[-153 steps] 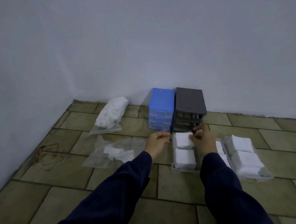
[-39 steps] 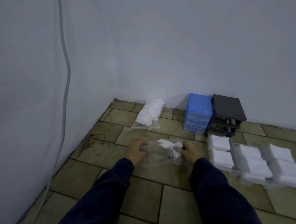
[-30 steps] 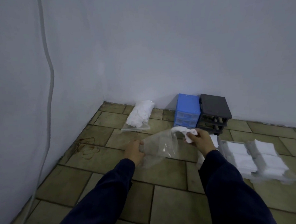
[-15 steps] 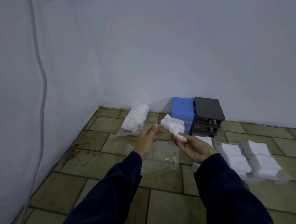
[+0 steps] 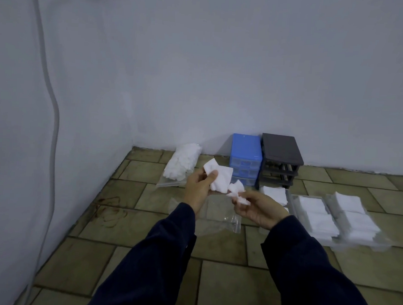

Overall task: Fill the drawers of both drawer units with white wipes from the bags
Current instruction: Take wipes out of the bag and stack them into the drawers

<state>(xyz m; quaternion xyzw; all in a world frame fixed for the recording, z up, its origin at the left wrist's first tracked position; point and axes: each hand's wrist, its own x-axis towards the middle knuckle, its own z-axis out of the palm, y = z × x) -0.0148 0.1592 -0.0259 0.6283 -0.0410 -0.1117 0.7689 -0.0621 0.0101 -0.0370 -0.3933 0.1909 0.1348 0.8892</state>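
Observation:
My left hand pinches a flat white wipe between thumb and fingers, raised above the floor. My right hand holds a small crumpled bunch of white wipes at its fingertips. Under both hands lies an empty clear zip bag. A full bag of wipes lies by the back wall. The blue drawer unit has its drawers in; the dark grey unit beside it stands with empty slots. Three clear drawers holding stacked wipes lie on the floor to the right.
The floor is tiled in olive-brown, with a rusty stain at the left. White walls meet in a corner at the back left. A grey cable runs down the left wall.
The wipes came out of the clear bag, which dropped back to the floor. In the last half second my left hand took one wipe and the two hands drew apart.

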